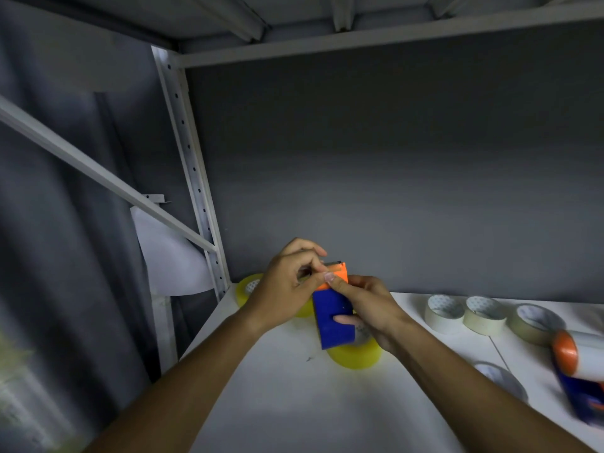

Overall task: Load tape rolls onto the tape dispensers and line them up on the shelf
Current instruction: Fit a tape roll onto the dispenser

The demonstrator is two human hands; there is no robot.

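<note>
Storeroom / stock area. Evidence: grey-white slotted-steel shelving upright [192, 165] w/ diagonal brace [98, 173], white laminate shelf board [277, 403], plain grey backing wall [392, 174]; loose rolls of cream masking tape [483, 315] and yellow-tinted clear packing tape [356, 354] laid out as stock.
</note>
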